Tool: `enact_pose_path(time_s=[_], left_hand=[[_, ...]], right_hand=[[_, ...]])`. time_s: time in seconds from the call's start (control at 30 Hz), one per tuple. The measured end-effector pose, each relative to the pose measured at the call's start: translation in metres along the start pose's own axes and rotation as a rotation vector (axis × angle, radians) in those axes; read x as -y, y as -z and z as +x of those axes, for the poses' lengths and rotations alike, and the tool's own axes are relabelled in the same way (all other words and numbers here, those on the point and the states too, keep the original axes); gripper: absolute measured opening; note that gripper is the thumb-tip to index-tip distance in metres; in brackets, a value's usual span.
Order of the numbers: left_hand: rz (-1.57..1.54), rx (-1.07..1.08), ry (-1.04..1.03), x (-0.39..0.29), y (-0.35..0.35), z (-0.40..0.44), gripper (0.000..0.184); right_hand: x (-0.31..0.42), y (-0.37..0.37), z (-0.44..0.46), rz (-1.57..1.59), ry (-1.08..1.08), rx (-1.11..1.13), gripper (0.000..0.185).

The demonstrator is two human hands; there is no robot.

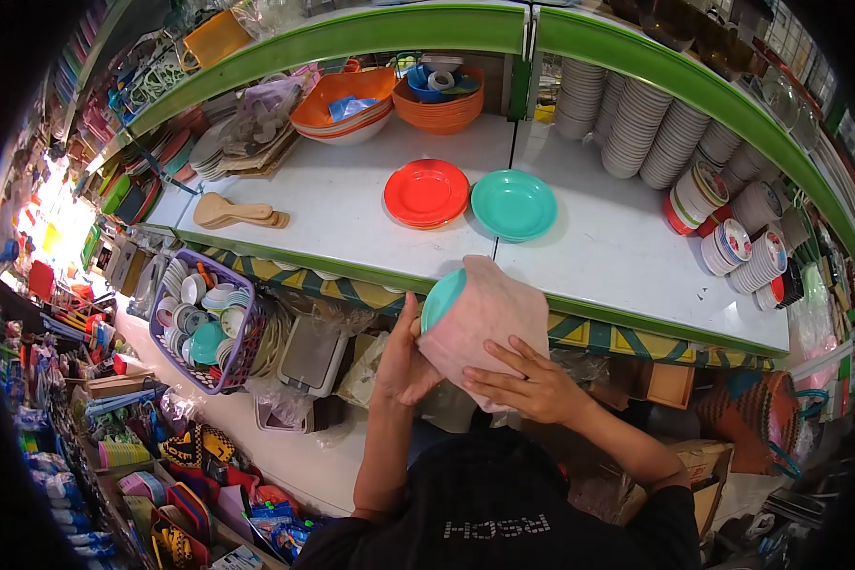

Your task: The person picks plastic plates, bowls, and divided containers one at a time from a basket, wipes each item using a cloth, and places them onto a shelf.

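Note:
A turquoise plate is held up in front of the shelf edge, mostly hidden by a pink cloth draped over it. My left hand grips the plate's left side, thumb up along the rim and palm beneath. Across the cloth's lower right lies my right hand, its fingers somewhat spread and pressing the cloth against the plate. Beyond them on the white shelf, a small stack of red plates sits beside another turquoise plate.
Orange bowls stand at the shelf's back, with wooden paddles at left. Stacked white cups and bowls fill the right side. Below left is a purple basket of small dishes. A green shelf lip runs before me.

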State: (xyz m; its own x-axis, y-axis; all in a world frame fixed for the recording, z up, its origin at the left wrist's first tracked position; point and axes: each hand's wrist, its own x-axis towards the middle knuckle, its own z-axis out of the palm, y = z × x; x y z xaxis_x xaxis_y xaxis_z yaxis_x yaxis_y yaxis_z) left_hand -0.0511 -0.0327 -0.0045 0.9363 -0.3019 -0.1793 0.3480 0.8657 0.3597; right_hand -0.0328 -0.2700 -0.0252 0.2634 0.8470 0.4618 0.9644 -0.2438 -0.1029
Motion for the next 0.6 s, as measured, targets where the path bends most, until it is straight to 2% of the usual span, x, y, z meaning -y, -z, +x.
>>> enact_pose_path(time_s=[0.13, 0.27, 0.37, 0.4, 0.5, 0.6], left_hand=[[0.249, -0.148, -0.062, 0.004, -0.010, -0.002, 0.062], [0.261, -0.151, -0.123, 0.002, -0.004, -0.003, 0.062], [0.293, -0.150, -0.157, 0.005, 0.004, -0.007, 0.061], [0.307, -0.145, -0.162, 0.007, 0.005, -0.008, 0.061], [0.331, -0.176, -0.188, 0.024, -0.010, -0.007, 0.056], [0.309, -0.186, -0.213, 0.047, -0.015, 0.000, 0.058]], right_hand=[[-0.024, 0.012, -0.020, -0.004, 0.083, 0.009, 0.055], [-0.036, 0.026, -0.044, 0.401, -0.120, -0.091, 0.046], [-0.011, 0.012, -0.038, 0.924, -0.677, -0.591, 0.046], [0.000, 0.028, -0.015, 1.049, -0.859, -0.722, 0.046], [0.011, 0.020, 0.009, 1.065, -0.932, -0.864, 0.047], [0.025, 0.010, 0.037, 0.535, -0.734, -0.514, 0.057]])
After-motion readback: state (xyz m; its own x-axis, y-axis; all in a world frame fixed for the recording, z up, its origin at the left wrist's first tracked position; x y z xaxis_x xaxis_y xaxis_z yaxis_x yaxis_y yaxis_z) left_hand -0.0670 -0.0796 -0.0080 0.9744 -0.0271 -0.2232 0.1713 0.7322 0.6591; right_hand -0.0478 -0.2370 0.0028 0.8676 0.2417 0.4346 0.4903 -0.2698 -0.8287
